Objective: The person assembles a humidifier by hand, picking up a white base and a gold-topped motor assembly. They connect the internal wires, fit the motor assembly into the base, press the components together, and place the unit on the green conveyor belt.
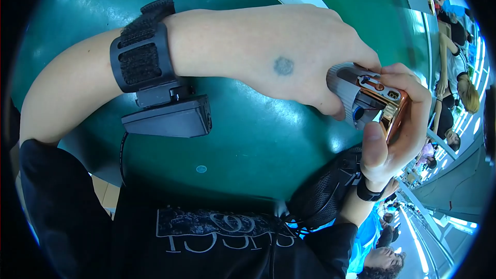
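My left hand [294, 54] reaches across from the left, back of the hand up, with a round dark mark on it. Its fingers and thumb are closed on the grey ribbed end piece [342, 87] of a small boxy device. My right hand [405, 124] wraps round the other end, the shiny copper-coloured body [395, 116], with the thumb along the near side. A glossy dark panel with a small coloured picture shows between the hands. I cannot tell the device's exact kind, or whether the ribbed piece is joined to it.
A green table [243, 144] lies below, with a small round clear disc [201, 169] on it. A black box [170, 118] is strapped under my left wrist. A black mesh bag or cap [330, 188] sits near my right forearm. Several people are along the right side.
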`<state>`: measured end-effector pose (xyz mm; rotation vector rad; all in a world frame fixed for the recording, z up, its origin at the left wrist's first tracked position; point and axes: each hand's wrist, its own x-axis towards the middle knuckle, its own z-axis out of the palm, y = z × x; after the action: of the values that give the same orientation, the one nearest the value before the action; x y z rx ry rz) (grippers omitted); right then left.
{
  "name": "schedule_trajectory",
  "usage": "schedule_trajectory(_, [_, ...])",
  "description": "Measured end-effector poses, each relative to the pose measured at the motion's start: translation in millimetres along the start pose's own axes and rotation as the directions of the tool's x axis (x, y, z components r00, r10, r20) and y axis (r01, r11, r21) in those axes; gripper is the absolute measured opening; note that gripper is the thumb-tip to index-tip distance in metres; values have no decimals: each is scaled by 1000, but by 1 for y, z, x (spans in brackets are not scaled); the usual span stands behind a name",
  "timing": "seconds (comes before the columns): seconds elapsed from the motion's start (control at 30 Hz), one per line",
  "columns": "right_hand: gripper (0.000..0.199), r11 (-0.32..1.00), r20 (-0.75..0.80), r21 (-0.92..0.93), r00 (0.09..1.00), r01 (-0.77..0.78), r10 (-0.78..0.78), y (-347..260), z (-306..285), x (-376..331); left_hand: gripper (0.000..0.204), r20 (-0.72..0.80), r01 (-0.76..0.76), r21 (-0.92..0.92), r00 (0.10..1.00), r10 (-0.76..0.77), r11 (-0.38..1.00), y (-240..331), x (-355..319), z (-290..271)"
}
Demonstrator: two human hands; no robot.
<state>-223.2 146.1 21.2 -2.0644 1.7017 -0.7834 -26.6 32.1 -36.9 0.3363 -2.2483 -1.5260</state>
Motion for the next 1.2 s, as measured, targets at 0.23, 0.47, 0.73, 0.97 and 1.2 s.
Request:
schedule_trajectory(0.23, [61, 970, 8, -36, 970, 242, -242, 15, 3, 2, 35, 19, -11, -55, 1000, 12, 998, -6, -1, 2])
schedule_trajectory(0.47, [60, 992, -5, 18, 992, 128, -128, 7, -3, 7, 33, 32, 14, -22, 999, -14, 1000, -3, 3, 0])
schedule_trajectory(0.73, [59, 985, 180, -133, 980, 108, -84, 0, -9, 15, 32, -21, -11, 30, 1000, 12, 999, -3, 2, 0])
schedule_trajectory(0.97, [51, 976, 197, -199, 979, 89, -49, 0, 3, 12, 40, 30, 25, 53, 999, -27, 998, -6, -1, 0])
schedule_trajectory(1.2, [54, 989, 246, -109, 967, 100, -70, 7, 4, 13, 47, 69, 48, 66, 996, -52, 997, -7, -1, 0])
